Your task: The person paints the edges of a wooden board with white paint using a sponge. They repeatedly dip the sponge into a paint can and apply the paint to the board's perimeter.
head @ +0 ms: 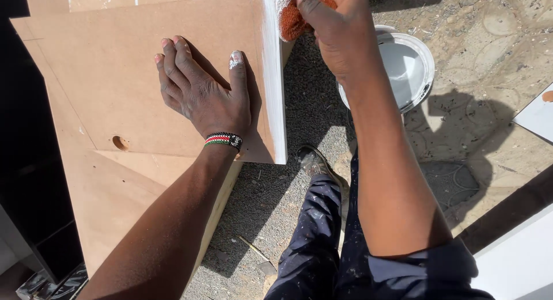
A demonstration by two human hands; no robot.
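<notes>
Nearest the camera: dark paint-spattered trousers (314,236) and a scuffed shoe (314,160) on gravelly ground (276,208). Both forearms reach forward from there.

Left hand (201,87), beaded wristband (223,140) at the wrist, lies palm down on the brown board (115,75). Fingers flat and together, thumb out to the side with white paint on its tip; gripping nothing, just pressing the board down. The board rests on another brown panel (115,202) below it, tilted against it, with a round hole (120,143) near the lower left.

Right of that hand: the board's right edge carries a white painted strip (275,87) from top corner to bottom corner.

Further out: right hand (337,32) is clenched around an orange-brown rag (291,21), pressed to the board's top right corner where the strip starts.

Beyond and right: white paint bucket (412,67), open, on the stone paving, just behind the right forearm. A white sheet (536,116) sits at the far right edge.

Handling call: board looks stiff, flat and fairly light, smooth face so it may slide unless pinned. Hold it on the dry brown face or left edges; the white edge is likely wet. Rag is soft and likely paint-soaked, so it'll bunch and smear; grip it in a wad.
</notes>
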